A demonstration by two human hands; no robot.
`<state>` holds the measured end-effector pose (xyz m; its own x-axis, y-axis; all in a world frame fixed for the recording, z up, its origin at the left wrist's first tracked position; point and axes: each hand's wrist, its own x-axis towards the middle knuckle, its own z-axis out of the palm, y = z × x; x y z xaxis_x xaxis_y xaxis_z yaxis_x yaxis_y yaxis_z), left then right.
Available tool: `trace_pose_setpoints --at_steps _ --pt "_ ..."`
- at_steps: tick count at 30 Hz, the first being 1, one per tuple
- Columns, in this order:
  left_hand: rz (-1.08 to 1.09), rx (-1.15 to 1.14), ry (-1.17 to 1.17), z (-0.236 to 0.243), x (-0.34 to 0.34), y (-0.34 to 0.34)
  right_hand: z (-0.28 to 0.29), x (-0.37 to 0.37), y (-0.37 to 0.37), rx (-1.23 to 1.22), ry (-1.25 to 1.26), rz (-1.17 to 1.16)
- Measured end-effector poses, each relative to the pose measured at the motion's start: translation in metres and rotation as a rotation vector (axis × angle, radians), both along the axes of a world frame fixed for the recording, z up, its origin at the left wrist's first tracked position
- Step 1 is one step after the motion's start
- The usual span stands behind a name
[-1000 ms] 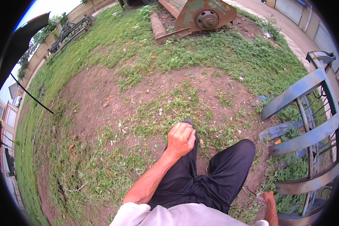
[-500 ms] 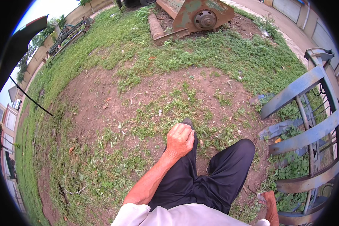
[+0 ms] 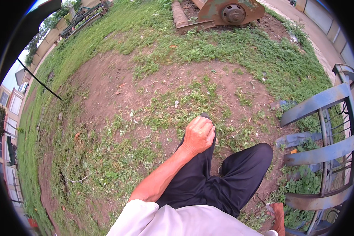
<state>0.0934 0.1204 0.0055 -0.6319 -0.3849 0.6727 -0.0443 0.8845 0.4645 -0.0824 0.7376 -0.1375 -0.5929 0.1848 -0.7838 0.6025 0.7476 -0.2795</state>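
My left hand rests closed on the raised left knee of my dark trousers, its fingers curled under and nothing showing in them. The dark toe of a shoe shows just beyond it. Low on the right, beside my bent right leg, my right hand hangs near the ground with its fingers curled. A thin dark curved piece sticks out by its fingers; what it belongs to is too small to make out. Cut or pulled weeds lie over the brown soil in front of me.
Close on my right stands a blue-grey metal frame with curved, rusty bars. A rusty green machine with a roller stands at the far side. Green weeds ring the bare soil. Buildings line the left.
My view has turned slightly, so the machine sits farther right and higher, and the metal frame lower. Both hands keep their places, the left on the knee, the right low beside the leg.
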Motion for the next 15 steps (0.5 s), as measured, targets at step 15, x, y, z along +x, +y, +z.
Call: trace_pose_setpoints --at_steps 15 --pt "0.007 -0.007 0.023 -0.003 0.004 0.000 -0.002 -0.002 0.003 0.023 -0.034 -0.063"
